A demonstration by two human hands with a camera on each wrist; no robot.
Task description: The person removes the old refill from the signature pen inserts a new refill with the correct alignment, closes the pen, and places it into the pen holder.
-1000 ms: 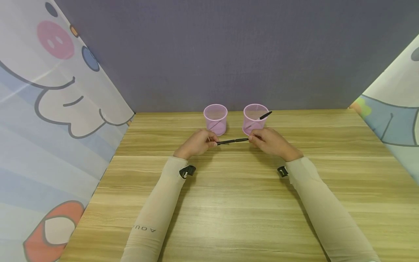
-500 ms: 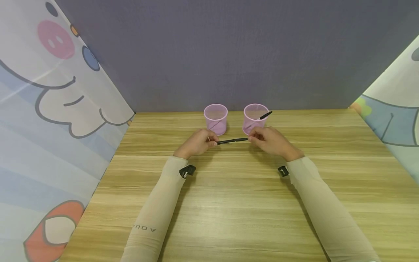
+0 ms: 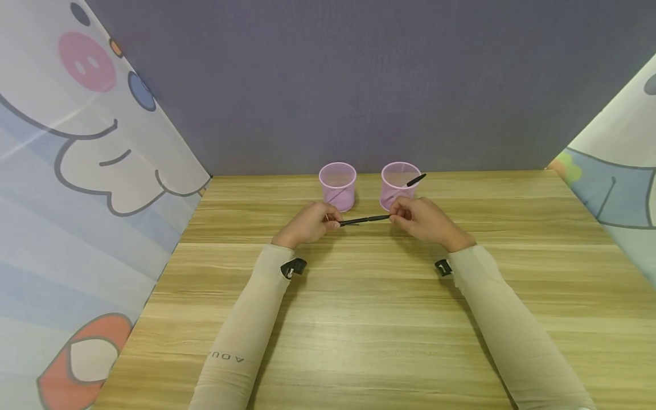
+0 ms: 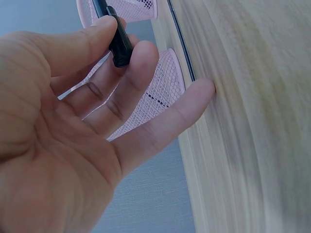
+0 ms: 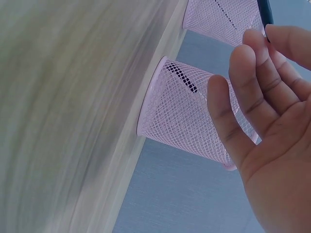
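Note:
In the head view, a black pen point(image 3: 366, 219) is held level between my hands, just in front of two pink mesh cups. My left hand point(image 3: 310, 223) pinches its left end; the left wrist view shows the clip end of the pen point(image 4: 119, 46) between thumb and fingers. My right hand point(image 3: 422, 222) pinches the other end between thumb and fingertips, and its remaining fingers are loosely bent. Below the pen, a thin dark rod point(image 4: 182, 41) runs along the wooden table, close to my left little fingertip.
The left pink mesh cup point(image 3: 339, 196) has a thin dark stick slanting inside. From the right pink mesh cup point(image 3: 388, 193) a black pen point(image 3: 416, 180) leans out over the rim. A grey panel point(image 3: 379, 85) rises behind the wooden table point(image 3: 369, 319); printed cloth point(image 3: 77, 228) hangs at the left.
Almost nothing differs. My right hand shifts very slightly at its end of the pen; the left hand and both cups stay put.

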